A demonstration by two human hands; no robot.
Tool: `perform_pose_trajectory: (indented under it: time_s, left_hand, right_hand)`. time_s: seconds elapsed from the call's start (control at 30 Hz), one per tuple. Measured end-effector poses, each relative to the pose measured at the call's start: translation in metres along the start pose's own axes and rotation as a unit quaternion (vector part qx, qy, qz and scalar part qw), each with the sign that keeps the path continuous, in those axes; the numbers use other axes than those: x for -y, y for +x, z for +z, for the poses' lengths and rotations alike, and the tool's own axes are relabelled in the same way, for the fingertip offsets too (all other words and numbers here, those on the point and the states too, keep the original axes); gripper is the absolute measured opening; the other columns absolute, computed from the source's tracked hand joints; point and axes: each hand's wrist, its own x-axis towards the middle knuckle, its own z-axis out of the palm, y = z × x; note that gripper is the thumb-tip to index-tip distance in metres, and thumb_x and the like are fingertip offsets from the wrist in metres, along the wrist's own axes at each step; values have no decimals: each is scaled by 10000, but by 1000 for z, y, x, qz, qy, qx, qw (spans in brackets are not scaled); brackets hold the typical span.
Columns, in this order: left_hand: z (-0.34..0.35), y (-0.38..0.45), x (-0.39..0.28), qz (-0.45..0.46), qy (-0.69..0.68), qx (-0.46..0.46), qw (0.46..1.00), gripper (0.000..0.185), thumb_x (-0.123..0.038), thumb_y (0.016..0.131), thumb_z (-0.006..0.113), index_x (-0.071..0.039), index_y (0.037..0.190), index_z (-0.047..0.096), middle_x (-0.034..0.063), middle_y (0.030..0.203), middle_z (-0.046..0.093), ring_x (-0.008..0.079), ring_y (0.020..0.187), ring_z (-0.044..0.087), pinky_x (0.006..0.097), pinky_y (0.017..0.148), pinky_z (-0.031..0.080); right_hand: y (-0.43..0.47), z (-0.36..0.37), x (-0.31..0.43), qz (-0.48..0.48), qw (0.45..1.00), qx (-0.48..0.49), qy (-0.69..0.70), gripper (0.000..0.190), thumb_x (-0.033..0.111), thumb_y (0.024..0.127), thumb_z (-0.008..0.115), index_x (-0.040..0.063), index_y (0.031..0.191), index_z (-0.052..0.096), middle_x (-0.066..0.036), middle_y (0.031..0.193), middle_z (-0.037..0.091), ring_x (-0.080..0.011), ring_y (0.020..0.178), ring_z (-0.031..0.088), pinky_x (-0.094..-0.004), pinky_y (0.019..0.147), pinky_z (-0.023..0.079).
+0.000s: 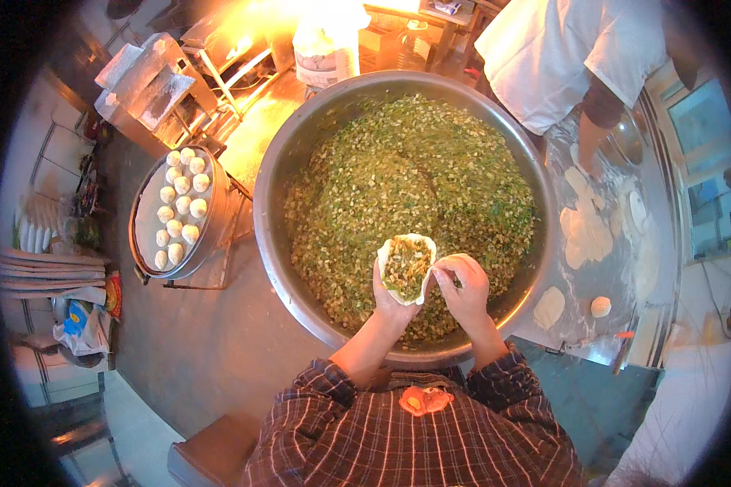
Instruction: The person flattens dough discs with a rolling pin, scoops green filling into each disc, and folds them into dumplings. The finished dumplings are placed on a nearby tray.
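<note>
My left hand (391, 304) cups an unsealed filled bun (407, 268), its pale dough wrapper spread round chopped green filling. At the wrapper's right edge, my right hand (465, 283) pinches the dough between thumb and fingers. Both hands are above the near part of a large metal basin (272, 268). Heaped inside the basin is a chopped green vegetable filling (414, 164) with small pale bits. The filling in the bun is uncovered at the top.
A round steamer tray (141, 210) at left bears several closed buns (182, 184). At right, a floured worktable (560, 338) carries flat dough wrappers (585, 234) and one round bun or dough ball (600, 307). A co-worker's hand (588, 159) reaches onto it.
</note>
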Motion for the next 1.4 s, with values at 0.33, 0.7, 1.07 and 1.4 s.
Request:
perform_pose_trajectory:
  time_s: [0.33,0.7,1.07,1.4]
  left_hand:
    - [-8,-1,5,-5,55,24,998,483,-465,937,367,-120,1222,548,119,1224,576,319,1111,558,460,937,475]
    - [1,-7,12,-30,94,21,995,457,-434,957,339,-108,1207,540,114,1188,593,303,1065,586,492,883,500]
    - [-6,-3,10,-84,119,-19,989,460,-448,942,379,-105,1193,554,122,1187,588,321,1082,570,505,911,480]
    - [4,-6,7,-125,151,9,981,424,-367,954,407,-50,1201,541,124,1137,616,270,1013,611,434,867,513]
  right_hand:
    - [-4,-11,1,40,999,21,-3,92,57,774,673,23,840,619,-81,762,592,-214,679,589,-315,613,491]
    - [-14,-14,-13,126,987,-16,99,72,51,786,656,20,833,610,-98,793,612,-219,701,615,-310,616,493]
    - [-7,-33,-12,133,986,56,86,89,29,790,638,23,867,594,-88,796,575,-196,698,590,-299,624,480]
    - [2,-41,-6,21,995,81,62,101,54,784,658,26,859,596,-81,754,573,-215,689,570,-318,621,460]
